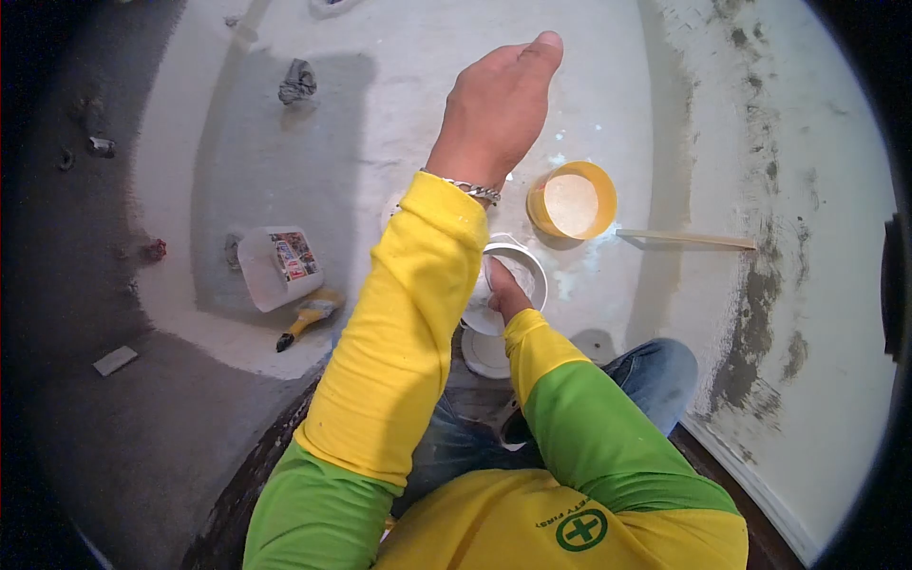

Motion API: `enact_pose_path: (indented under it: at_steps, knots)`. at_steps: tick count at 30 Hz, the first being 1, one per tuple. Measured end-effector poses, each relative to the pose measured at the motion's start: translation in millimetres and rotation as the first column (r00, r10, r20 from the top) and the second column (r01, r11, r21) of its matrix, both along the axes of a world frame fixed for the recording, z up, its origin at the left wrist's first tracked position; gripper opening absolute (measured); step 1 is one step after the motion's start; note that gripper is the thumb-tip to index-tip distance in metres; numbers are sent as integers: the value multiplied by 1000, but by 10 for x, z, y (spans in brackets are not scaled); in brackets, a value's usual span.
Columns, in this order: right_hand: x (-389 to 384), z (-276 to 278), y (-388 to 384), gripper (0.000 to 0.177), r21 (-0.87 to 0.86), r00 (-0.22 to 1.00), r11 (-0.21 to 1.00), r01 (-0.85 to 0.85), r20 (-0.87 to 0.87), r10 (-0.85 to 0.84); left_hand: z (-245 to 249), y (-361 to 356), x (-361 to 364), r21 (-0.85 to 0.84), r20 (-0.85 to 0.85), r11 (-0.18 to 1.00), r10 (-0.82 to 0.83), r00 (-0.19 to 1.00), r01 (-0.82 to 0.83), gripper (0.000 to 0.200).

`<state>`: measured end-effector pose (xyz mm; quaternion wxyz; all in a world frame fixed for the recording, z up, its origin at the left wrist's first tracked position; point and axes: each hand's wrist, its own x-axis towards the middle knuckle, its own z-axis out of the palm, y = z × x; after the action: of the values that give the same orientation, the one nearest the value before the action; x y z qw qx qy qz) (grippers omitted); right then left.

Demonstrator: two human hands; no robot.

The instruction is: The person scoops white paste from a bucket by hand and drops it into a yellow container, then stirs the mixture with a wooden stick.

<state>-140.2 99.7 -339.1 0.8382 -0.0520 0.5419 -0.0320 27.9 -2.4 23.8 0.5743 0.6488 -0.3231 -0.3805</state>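
Observation:
My left hand (pixel 499 109) is raised over the pale floor, back of the hand up and thumb out to the right. A metal chain bracelet circles its wrist. The other fingers are hidden beneath the hand. Closer to my body, my right hand (pixel 508 293) reaches into a white tub (pixel 543 275) with pale material inside. Its fingers are closed against a rounded white piece (pixel 481 309) whose kind I cannot make out. A round white lid or container (pixel 486 353) sits below the tub. Beyond it stands a yellow container (pixel 608 204) holding a whitish substance.
A wooden stick (pixel 689 239) lies right of the yellow container. To the left are a translucent labelled container (pixel 261 275) and a yellow-handled brush (pixel 309 315). Crumpled grey material (pixel 297 83) lies farther off. A rough, stained wall (pixel 807 285) bounds the right side.

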Motion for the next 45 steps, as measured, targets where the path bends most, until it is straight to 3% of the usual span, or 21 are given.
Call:
enact_pose_path:
  at_steps: [1, 3, 6, 8, 15, 17, 19, 21, 25, 27, 30, 37, 39, 42, 45]
  knots:
    - [-44, -119, 13, 46, 8, 1000, 1000, 1, 5, -1, 28, 4, -1, 13, -11, 1000, -11, 1000, 12, 57]
    - [-94, -274, 34, 49, -5, 966, 999, -32, 257, 32, 31, 7, -30, 30, -19, 999, -26, 999, 27, 56]
    - [-138, -349, 50, 47, 26, 932, 1000, -18, 362, 7, 30, -13, -59, 13, -58, 1000, -5, 998, 6, 55]
    - [-142, -380, 36, 47, 30, 926, 999, -15, 378, 3, 50, -30, -24, 106, -72, 991, -68, 995, 75, 54]
    - [-263, -177, 0, 48, 142, 868, 984, 109, 468, -163, -1, -49, -94, 58, -234, 998, 12, 972, 1, 57]
    - [-327, -127, -15, 48, 95, 866, 989, 117, 478, -149, -19, -31, -30, 77, -220, 993, -75, 973, 94, 70]
    - [-343, 3, -25, 48, 50, 863, 992, 120, 488, -129, -42, -28, 10, 75, -221, 993, -72, 973, 90, 70]
    - [-317, 151, -18, 39, 56, 910, 975, 217, 351, -222, -63, -19, 39, 73, -220, 994, -67, 973, 85, 70]
    - [-398, 364, -44, 38, 65, 906, 967, 247, 339, -254, -50, -12, 82, 79, -208, 995, -45, 977, 63, 70]
    - [-464, 314, -33, 43, 145, 795, 940, 307, 504, -338, -53, -26, 91, 85, -221, 995, -41, 975, 61, 70]
    - [-518, 381, -33, 42, 98, 849, 946, 310, 419, -322, -108, -86, 42, 23, -172, 998, 61, 983, -58, 57]
    - [-499, 579, -9, 37, 38, 883, 944, 329, 343, -322, -174, -128, 64, 14, -56, 999, 34, 998, -34, 58]
    - [-555, 584, -32, 41, 113, 845, 939, 325, 411, -341, -169, -103, 81, 9, -40, 999, 42, 998, -42, 58]
    - [-609, 630, -76, 40, 143, 845, 935, 324, 401, -354, -139, -79, 87, 47, -18, 999, 14, 1000, -13, 57]
    - [-607, 608, -91, 40, 137, 861, 937, 320, 371, -348, -167, -102, 60, -22, 11, 999, 48, 999, -48, 56]
